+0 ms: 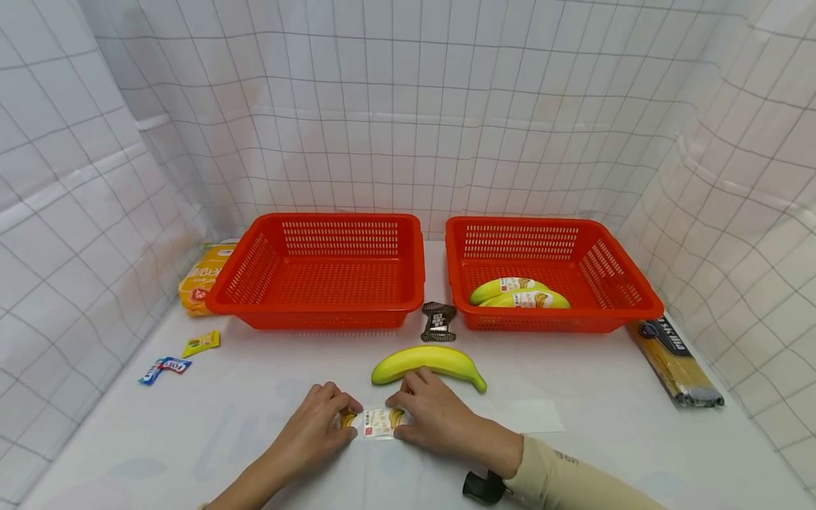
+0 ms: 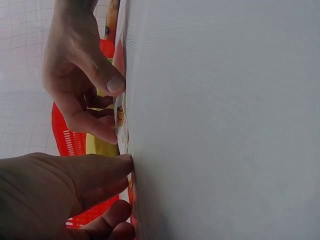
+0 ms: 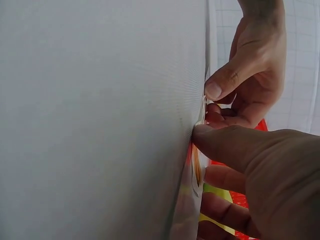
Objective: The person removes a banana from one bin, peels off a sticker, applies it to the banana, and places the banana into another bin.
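A strip of banana-picture stickers (image 1: 378,423) lies low over the white table, stretched between both hands. My left hand (image 1: 319,423) holds its left end, thumb at the near edge and fingertips at the far edge. On the other end, my right hand (image 1: 436,413) grips likewise, thumb near and index finger far. In the left wrist view the sticker strip (image 2: 120,112) shows nearly edge-on between the hands. Just beyond the right fingers lies a yellow banana (image 1: 427,358) with no sticker showing. The palms hide parts of the strip's ends.
An empty red basket (image 1: 341,319) stands at back left; another red basket (image 1: 542,322) holds stickered bananas (image 1: 538,299). Between them lies a dark wrapped snack (image 1: 438,322). Small candy packets (image 1: 201,343) are left, a pasta pack (image 1: 677,361) right. A white paper strip (image 1: 538,416) lies beside the right forearm.
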### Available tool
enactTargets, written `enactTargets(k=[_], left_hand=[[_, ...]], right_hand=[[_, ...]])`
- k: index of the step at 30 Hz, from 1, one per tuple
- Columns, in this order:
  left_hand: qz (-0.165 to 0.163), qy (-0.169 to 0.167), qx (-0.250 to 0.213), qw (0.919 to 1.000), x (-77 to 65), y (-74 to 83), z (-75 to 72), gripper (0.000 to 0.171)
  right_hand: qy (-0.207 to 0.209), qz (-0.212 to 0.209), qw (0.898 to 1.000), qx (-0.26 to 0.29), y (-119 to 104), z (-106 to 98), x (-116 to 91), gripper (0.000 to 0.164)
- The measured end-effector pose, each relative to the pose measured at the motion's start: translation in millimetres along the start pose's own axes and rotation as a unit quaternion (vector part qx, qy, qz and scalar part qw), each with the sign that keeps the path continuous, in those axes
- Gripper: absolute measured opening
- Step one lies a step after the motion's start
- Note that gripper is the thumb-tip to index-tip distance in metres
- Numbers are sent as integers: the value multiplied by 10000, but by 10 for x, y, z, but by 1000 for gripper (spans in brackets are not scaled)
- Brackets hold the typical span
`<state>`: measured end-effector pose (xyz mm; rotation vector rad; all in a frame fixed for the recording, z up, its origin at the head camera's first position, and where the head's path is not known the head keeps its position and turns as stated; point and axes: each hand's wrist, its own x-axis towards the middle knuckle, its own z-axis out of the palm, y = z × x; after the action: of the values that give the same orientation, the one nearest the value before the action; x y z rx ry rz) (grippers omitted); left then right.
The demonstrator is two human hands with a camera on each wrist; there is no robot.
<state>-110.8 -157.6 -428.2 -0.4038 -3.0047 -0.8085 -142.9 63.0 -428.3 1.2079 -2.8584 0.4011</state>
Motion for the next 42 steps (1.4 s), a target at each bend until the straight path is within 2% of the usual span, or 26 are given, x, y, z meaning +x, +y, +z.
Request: enactTargets(k=[5,15,22,26,31,34,39,42], left_hand=[[107,44,-11,9999,3,5,-5,25],[99,21,-45,9999,2,-3,-8,25],[232,195,6,9995,-3,-11,0,25],[221,168,-34,9996,-4,-6,-2,25],[159,80,-54,9998,-5,0,-6,25],[145,44,-50,9999,-7,3,-6,25],[211,49,-24,9998,-5,3,7,24],[244,73,15,9997,-8,6,13,24]], right_hand=[[75,-125,9997,-199,1,-17,-20,34],[229,-84,9997,48,-25,4,-2,20],[288,-253,9993,42,-23,29,42,12],[142,-68,9978,636,-7,44,55,16],[-137,177,9872,1579,31,52,31,21],[-137,240,9845,1732,59,62,9,16],[95,445,9808,1898,97,76,-17,5],[97,584,9722,2264,114,60,-35,4]])
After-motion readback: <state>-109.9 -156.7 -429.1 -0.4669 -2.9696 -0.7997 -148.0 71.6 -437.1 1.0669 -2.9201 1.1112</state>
